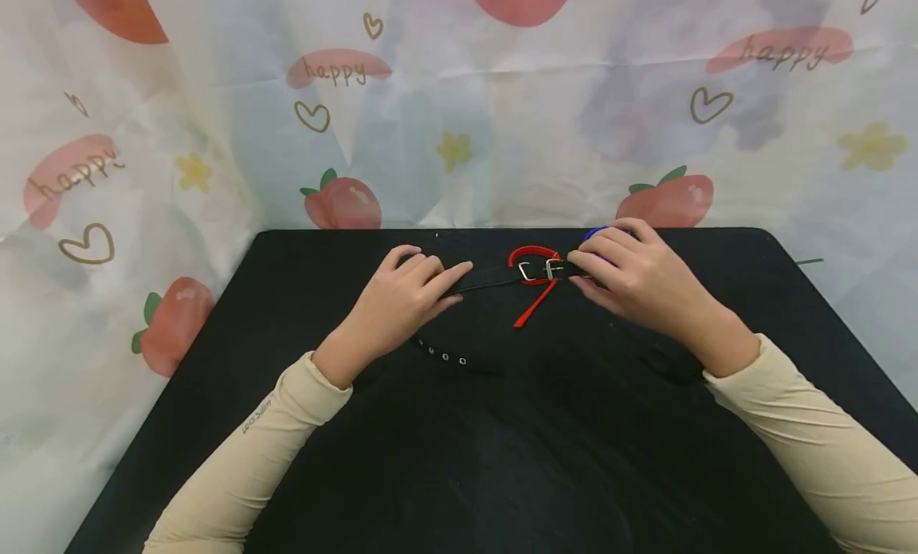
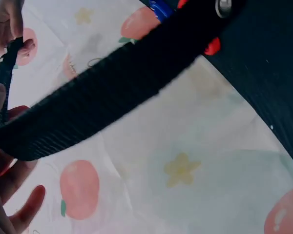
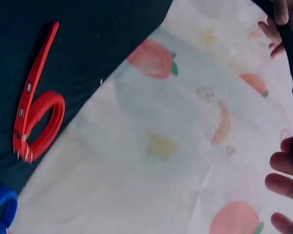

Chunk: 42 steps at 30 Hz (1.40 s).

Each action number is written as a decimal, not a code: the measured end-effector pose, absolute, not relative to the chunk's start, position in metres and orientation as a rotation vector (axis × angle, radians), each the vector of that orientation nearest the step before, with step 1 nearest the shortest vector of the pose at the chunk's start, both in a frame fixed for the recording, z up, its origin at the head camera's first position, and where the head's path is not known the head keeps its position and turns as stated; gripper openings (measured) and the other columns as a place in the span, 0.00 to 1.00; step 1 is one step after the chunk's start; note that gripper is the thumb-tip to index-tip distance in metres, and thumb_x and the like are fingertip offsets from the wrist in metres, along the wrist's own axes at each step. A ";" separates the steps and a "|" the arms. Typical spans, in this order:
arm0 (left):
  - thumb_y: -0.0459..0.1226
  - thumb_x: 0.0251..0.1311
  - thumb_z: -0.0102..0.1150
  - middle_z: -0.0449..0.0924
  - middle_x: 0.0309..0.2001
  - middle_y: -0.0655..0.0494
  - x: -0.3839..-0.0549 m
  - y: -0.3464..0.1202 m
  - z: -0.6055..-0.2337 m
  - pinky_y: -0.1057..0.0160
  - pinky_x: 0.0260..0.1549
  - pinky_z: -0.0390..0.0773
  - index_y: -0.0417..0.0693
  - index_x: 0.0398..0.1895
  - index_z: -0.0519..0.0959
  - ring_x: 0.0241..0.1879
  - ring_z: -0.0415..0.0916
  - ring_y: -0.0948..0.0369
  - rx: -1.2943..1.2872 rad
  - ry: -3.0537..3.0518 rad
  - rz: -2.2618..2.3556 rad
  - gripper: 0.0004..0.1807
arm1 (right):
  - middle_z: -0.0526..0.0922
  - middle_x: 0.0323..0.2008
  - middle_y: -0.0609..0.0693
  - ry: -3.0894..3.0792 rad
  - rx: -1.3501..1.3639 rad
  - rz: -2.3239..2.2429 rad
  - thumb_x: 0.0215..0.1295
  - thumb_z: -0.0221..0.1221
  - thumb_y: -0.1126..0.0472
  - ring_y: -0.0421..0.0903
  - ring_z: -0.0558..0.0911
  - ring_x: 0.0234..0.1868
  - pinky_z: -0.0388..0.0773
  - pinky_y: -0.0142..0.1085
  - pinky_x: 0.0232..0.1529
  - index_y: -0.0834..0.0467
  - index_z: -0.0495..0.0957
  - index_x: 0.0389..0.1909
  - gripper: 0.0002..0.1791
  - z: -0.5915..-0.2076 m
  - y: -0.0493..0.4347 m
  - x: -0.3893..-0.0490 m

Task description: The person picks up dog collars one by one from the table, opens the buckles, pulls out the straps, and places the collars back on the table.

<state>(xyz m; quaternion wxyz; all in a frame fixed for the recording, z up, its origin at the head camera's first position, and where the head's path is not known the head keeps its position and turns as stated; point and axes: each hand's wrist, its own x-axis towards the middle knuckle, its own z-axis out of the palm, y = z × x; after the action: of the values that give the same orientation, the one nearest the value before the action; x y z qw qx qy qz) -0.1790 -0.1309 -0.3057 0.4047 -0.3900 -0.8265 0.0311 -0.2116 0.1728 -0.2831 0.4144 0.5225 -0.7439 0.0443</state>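
Both hands hold a long black buckled strap (image 1: 489, 278) stretched between them above the table. The left hand (image 1: 409, 297) pinches it on the left side. A free end with metal eyelets (image 1: 445, 356) curves below that hand. On the other side the right hand (image 1: 634, 273) grips it near the silver buckle (image 1: 552, 269). Beyond the strap lies a red strap (image 3: 33, 87) bent into a loop with a straight tail. A blue coiled strap (image 3: 10, 197) is beside it, mostly hidden behind the right hand in the head view.
A black-covered table (image 1: 502, 450) spreads under the arms. Behind and around it hangs a pale cloth backdrop (image 1: 531, 139) printed with fruit, hearts and flowers. The red and blue straps lie near the table's far edge.
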 end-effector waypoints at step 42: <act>0.46 0.68 0.47 0.77 0.35 0.45 -0.284 -0.286 -0.424 0.49 0.44 0.75 0.43 0.50 0.68 0.35 0.77 0.50 -1.047 -2.655 0.724 0.17 | 0.83 0.43 0.52 -2.285 1.543 -0.751 0.63 0.57 0.63 0.51 0.78 0.47 0.73 0.50 0.55 0.54 0.82 0.45 0.11 -0.392 0.046 -0.370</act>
<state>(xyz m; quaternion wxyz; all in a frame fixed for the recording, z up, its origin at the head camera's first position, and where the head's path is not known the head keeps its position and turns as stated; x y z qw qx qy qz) -0.2844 -0.2864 -0.4242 0.0984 -0.3540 -0.8973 0.2446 -0.3701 0.0462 -0.3922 0.1417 0.5344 -0.7915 -0.2604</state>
